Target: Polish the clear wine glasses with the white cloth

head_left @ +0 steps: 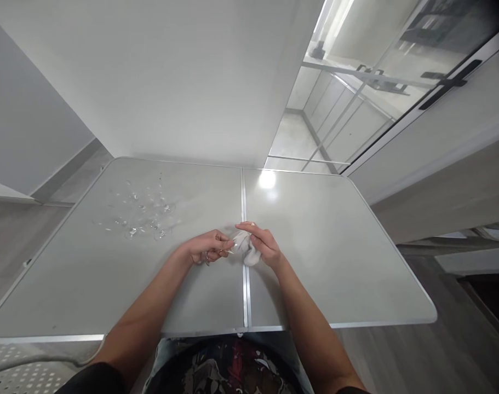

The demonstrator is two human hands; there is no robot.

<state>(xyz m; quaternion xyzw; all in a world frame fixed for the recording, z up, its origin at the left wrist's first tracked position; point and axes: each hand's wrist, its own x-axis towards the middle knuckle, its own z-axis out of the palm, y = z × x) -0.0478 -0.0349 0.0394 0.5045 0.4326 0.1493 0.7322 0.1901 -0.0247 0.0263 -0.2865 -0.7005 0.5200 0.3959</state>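
Table (327, 246): pale grey top, rounded corners, metal edging (191, 331) around the rim. One metal strip (245, 301) crosses the top from near side to far side. Left of the strip, well apart from it, toward its far half: loose scatter of small, shiny clear pieces (141, 208), count indistinct. Just right of the strip's far end: bright light reflection (267, 179).

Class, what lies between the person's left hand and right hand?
In the head view, a bunched white cloth and what looks like a clear piece lie between the left hand and the right hand.
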